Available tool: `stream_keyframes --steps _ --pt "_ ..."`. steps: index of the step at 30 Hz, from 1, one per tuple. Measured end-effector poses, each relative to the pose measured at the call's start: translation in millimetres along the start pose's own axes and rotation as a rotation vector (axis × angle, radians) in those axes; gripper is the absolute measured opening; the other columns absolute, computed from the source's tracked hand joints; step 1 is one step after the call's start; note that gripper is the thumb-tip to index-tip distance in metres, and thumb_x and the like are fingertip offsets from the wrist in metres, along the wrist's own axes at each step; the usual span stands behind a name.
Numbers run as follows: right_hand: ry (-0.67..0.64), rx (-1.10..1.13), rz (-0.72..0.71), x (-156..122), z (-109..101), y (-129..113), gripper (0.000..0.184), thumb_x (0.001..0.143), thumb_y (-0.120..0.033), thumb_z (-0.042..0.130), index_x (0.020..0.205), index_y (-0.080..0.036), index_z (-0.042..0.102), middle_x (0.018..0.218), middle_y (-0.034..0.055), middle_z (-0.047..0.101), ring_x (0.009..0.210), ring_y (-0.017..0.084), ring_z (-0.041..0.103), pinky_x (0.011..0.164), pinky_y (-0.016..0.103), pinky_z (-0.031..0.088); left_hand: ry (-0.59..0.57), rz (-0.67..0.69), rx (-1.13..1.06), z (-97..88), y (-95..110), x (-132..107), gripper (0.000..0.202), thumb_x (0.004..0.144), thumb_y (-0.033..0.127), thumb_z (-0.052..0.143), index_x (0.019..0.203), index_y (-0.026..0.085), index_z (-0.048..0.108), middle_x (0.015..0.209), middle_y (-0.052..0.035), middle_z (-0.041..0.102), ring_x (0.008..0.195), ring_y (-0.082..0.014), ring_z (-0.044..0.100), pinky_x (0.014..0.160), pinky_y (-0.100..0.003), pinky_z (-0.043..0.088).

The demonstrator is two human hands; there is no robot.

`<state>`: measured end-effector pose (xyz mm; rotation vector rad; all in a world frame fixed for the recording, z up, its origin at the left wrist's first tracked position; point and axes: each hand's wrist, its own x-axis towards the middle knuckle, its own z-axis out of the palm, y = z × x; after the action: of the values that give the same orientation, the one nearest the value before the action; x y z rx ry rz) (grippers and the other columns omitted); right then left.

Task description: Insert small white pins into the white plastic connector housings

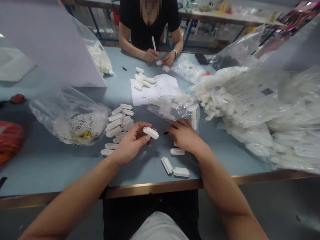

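My left hand (133,141) is closed on a white plastic part (150,132), a small oblong piece pinched between thumb and fingers above the table. To its left lies a stack of similar white parts (115,125) in rough rows. My right hand (183,135) is at the near edge of a clear bag (172,106) of white parts, its fingers curled downward. A small black item (166,133) shows at its fingertips; what the fingers hold is hidden. Several more white parts (177,151) lie below and under that hand.
Across the table a person (150,30) holds a white pen-like stick and a white part. Printed paper (136,96) lies mid-table. An open bag of small white pieces (81,125) stands left; large filled bags (250,100) crowd the right. The table's front edge (155,190) is close to me.
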<state>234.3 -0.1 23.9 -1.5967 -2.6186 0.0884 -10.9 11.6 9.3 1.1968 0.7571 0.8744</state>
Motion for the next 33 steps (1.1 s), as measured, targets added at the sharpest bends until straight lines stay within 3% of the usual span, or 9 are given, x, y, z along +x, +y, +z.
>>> stream_keyframes --steps 3,6,9,12,17,21,27,30,33 --pt "0.016 0.002 0.037 -1 -1 1 0.022 0.094 -0.013 0.059 0.106 -0.021 0.076 0.102 0.0107 0.073 0.110 0.035 0.056 0.094 0.049 0.037 0.012 -0.016 0.016 0.6 3 0 0.032 0.089 0.028 0.070 0.116 0.022 0.054 0.118 -0.0083 0.071 0.095 -0.0182 0.068 0.073 -0.029 0.055" --pt "0.161 0.123 0.062 -1 -1 -1 0.018 0.097 -0.018 0.057 0.104 -0.020 0.074 0.103 0.0106 0.075 0.107 0.032 0.059 0.093 0.047 0.040 0.024 -0.010 0.041 0.3 4 0 0.029 0.087 0.027 0.072 0.111 0.021 0.056 0.116 -0.0073 0.072 0.093 -0.0173 0.067 0.074 -0.030 0.055" --pt "0.352 0.316 -0.017 -2 -2 -6 0.020 0.099 -0.022 0.055 0.112 -0.021 0.070 0.102 0.0083 0.076 0.101 0.026 0.064 0.090 0.042 0.045 0.031 -0.005 0.052 -0.8 2 1 0.031 0.085 0.029 0.076 0.109 0.020 0.060 0.105 -0.0042 0.071 0.085 -0.0147 0.065 0.075 -0.029 0.055" --pt "0.443 0.466 -0.125 -3 -3 -14 0.025 0.100 -0.027 0.056 0.123 -0.023 0.065 0.106 0.0071 0.074 0.099 0.022 0.066 0.088 0.038 0.050 0.034 -0.040 0.019 -0.2 2 2 0.035 0.081 0.036 0.080 0.107 0.020 0.062 0.097 -0.0026 0.070 0.083 -0.0147 0.064 0.074 -0.028 0.054" --pt "0.415 0.533 -0.190 -3 0 -24 0.029 0.098 -0.036 0.063 0.125 -0.026 0.065 0.114 0.0088 0.072 0.105 0.022 0.066 0.090 0.038 0.055 0.030 -0.145 0.036 4.5 8 0 0.038 0.080 0.046 0.080 0.095 0.017 0.060 0.083 -0.0016 0.070 0.069 -0.0142 0.062 0.067 -0.029 0.052" --pt "0.356 0.649 -0.099 -2 0 -28 0.023 0.100 -0.031 0.059 0.121 -0.024 0.067 0.109 0.0081 0.074 0.100 0.020 0.069 0.088 0.036 0.056 0.038 -0.161 0.091 7.0 11 -1 0.039 0.080 0.049 0.079 0.091 0.017 0.061 0.083 -0.0032 0.071 0.072 -0.0166 0.065 0.065 -0.030 0.053" --pt "0.243 0.947 0.070 -2 1 -32 0.037 0.092 -0.032 0.069 0.127 -0.022 0.061 0.102 0.0048 0.076 0.085 0.017 0.072 0.076 0.031 0.058 0.060 -0.092 0.248 7.7 14 0 0.037 0.076 0.047 0.081 0.090 0.018 0.062 0.088 -0.0019 0.070 0.076 -0.0170 0.065 0.072 -0.032 0.056" --pt "0.172 1.042 0.117 -2 5 -32 0.062 0.089 -0.032 0.072 0.145 -0.024 0.047 0.095 0.0025 0.075 0.080 0.018 0.072 0.068 0.030 0.057 0.056 -0.040 0.329 7.1 13 -2 0.035 0.080 0.046 0.079 0.098 0.019 0.065 0.095 -0.0041 0.072 0.086 -0.0204 0.068 0.081 -0.035 0.057" --pt "0.157 1.074 0.116 -1 8 -31 0.060 0.088 -0.033 0.072 0.143 -0.025 0.049 0.098 0.0026 0.075 0.081 0.018 0.072 0.070 0.030 0.058 -0.019 0.032 0.473 6.3 13 -5 0.037 0.083 0.042 0.076 0.113 0.021 0.067 0.109 -0.0063 0.072 0.092 -0.0214 0.068 0.084 -0.036 0.056"
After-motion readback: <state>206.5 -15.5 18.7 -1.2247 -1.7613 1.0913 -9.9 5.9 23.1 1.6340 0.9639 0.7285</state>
